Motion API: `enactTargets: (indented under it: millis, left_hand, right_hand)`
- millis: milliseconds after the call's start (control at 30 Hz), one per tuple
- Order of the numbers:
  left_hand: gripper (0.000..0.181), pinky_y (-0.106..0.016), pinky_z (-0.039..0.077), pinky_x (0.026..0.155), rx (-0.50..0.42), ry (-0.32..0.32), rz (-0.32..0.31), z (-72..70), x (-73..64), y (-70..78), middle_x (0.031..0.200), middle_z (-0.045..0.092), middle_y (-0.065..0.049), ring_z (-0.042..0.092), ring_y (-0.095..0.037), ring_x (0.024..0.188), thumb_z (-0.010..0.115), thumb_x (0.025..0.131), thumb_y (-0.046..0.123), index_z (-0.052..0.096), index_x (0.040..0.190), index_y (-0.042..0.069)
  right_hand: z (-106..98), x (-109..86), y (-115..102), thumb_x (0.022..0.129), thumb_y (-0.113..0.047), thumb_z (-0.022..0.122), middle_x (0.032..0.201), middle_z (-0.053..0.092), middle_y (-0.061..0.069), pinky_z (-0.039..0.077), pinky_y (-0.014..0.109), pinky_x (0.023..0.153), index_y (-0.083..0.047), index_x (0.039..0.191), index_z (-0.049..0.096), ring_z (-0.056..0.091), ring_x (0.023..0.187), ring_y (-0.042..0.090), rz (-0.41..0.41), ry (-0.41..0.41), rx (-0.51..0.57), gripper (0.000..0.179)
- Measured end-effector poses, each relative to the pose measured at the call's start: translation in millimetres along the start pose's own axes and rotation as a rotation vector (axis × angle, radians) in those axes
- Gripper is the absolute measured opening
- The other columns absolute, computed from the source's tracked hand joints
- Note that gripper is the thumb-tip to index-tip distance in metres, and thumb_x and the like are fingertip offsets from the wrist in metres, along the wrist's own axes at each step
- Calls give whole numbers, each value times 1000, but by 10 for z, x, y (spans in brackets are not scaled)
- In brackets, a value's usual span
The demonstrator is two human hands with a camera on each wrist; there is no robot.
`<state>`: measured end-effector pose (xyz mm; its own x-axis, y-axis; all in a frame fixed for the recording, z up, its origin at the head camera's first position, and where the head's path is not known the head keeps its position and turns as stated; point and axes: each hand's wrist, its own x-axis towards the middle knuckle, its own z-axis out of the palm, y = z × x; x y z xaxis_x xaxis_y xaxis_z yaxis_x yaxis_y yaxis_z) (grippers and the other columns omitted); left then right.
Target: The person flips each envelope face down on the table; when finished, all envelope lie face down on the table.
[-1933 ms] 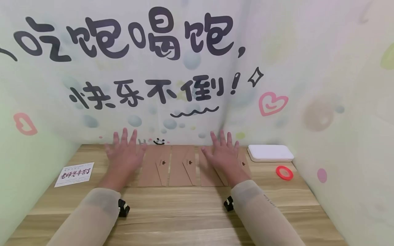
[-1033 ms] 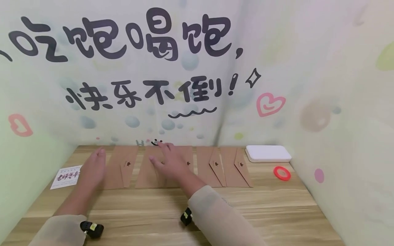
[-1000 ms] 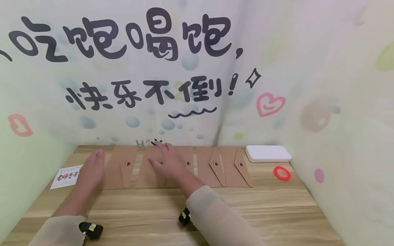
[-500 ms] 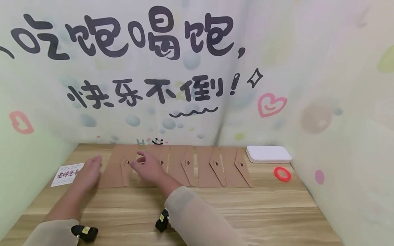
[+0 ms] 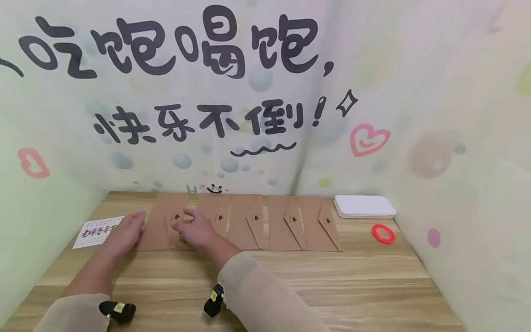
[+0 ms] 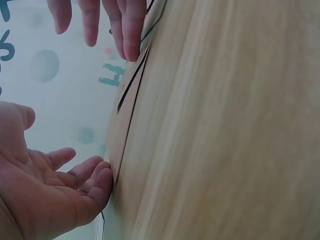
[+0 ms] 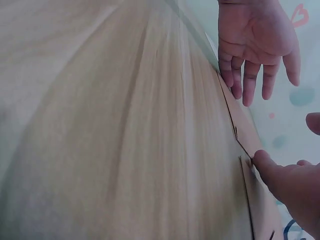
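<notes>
Several brown paper envelopes with flaps and small dark printed marks lie in a row along the back of the table. At the left end, the leftmost envelope (image 5: 158, 226) lies between both hands. The left hand (image 5: 127, 233) stands on its side at that envelope's left edge, fingers extended, with fingertips right at the edge in the left wrist view. My right hand (image 5: 203, 230) overlaps the second envelope (image 5: 212, 202), its fingers loosely bent. In the right wrist view, the right thumb (image 7: 264, 162) is at the leftmost envelope's right side. Neither hand grips anything.
A white card (image 5: 92, 234) with printed writing lies left of the left hand, partly covered by it. On the right are a white flat case (image 5: 365, 206) and a red ring (image 5: 375, 233). A printed cloth wall (image 5: 249, 175) stands behind the table (image 5: 290, 286).
From spread palm-down above the row, the left hand has gone to the leftmost envelope's left edge. The right hand has crossed leftward to its right side. Both barely move over the last half second.
</notes>
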<state>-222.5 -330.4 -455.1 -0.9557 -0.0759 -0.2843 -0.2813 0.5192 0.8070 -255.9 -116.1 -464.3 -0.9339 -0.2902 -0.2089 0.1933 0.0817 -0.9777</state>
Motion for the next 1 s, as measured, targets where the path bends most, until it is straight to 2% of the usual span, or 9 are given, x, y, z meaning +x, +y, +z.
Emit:
enactTargets:
  millis: [133, 333, 500, 667, 800, 1000]
  left_hand:
    - [103, -70, 25, 129, 11, 9, -9, 29, -7, 24, 171, 22, -36, 23, -56, 158, 12, 104, 77, 6, 170, -1]
    - [98, -73, 19, 129, 65, 11, 11, 79, -13, 70, 173, 18, -36, 15, -58, 160, 18, 107, 73, 13, 169, -2]
    - [90, -71, 25, 128, 114, -5, 50, 159, 31, 114, 173, 22, -34, 22, -56, 159, 30, 110, 65, 20, 168, -3]
    - [86, -68, 31, 126, 133, -56, 73, 225, 38, 149, 171, 26, -34, 28, -55, 157, 38, 111, 62, 25, 167, -2]
    - [87, -68, 35, 124, 134, -79, 75, 269, 12, 186, 171, 27, -34, 32, -53, 155, 40, 110, 63, 24, 168, -1]
    - [97, -70, 31, 125, 105, -88, 64, 321, 5, 252, 173, 24, -32, 28, -53, 158, 45, 105, 71, 23, 169, 2]
  right_hand:
    - [-28, 52, 57, 96, -7, 76, 120, 75, 12, 64, 44, 95, -7, 153, 55, 76, 106, 30, 3, 28, 106, 61]
    - [-119, 114, 143, 92, 1, 75, 118, 77, 18, 65, 39, 93, -4, 150, 58, 75, 94, 26, 8, 17, 209, 61]
    - [-183, 129, 140, 94, 0, 74, 125, 77, 16, 64, 41, 98, -2, 149, 60, 75, 98, 22, -23, -5, 189, 57]
    - [-159, 130, 144, 94, 4, 72, 128, 78, 9, 65, 39, 95, -6, 141, 68, 76, 109, 21, -73, -81, 141, 48]
    - [-109, 101, 152, 92, 8, 74, 130, 76, 4, 64, 39, 95, -10, 145, 66, 74, 111, 19, -68, -90, 139, 56]
    - [-75, 29, 112, 89, 11, 75, 131, 72, 0, 64, 41, 98, -12, 152, 60, 73, 111, 19, -65, -85, 184, 68]
